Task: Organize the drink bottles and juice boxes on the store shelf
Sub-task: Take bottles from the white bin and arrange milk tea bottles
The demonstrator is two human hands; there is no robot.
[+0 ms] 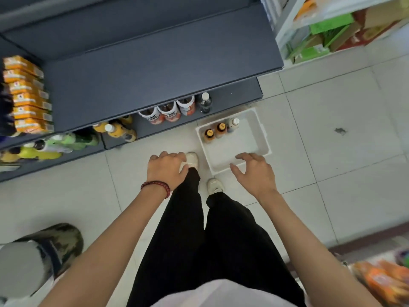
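Our left hand (166, 169) and right hand (256, 173) are hovering, each grip apart and empty; three small upright bottles (220, 129) are standing ahead of the right, in the far-left corner of the white plastic bin (239, 142).

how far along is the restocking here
Partly done, it seems: orange juice boxes sit in a row on a shelf at left and red-labelled bottles stand on the bottom shelf. Nothing is in hand; the left hand and right hand hover empty. Left: three bottles in the white bin.
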